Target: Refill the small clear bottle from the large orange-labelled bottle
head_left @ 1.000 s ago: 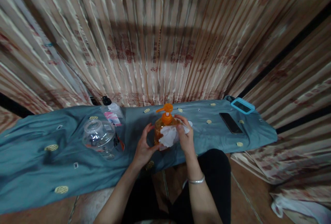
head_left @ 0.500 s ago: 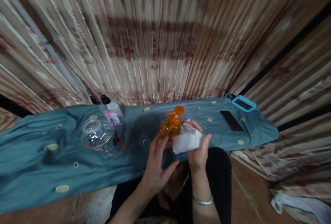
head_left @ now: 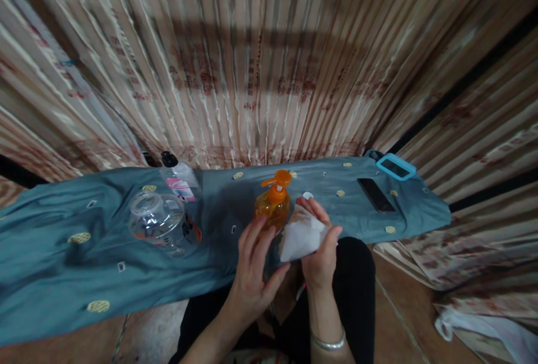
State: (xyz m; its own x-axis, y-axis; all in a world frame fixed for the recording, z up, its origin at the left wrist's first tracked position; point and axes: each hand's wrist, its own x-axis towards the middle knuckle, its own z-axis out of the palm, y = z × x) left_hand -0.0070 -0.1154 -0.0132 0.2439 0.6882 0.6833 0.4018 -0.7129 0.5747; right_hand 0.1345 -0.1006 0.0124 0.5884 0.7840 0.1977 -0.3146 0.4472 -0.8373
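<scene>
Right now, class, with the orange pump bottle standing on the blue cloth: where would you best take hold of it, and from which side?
Probably around the broad body of the orange pump bottle, below the neck, coming from the near left, where the left hand is open. The bottle stands upright, its spout points left and looks too thin to grip, and the right hand holds a white cloth against its right side.
</scene>
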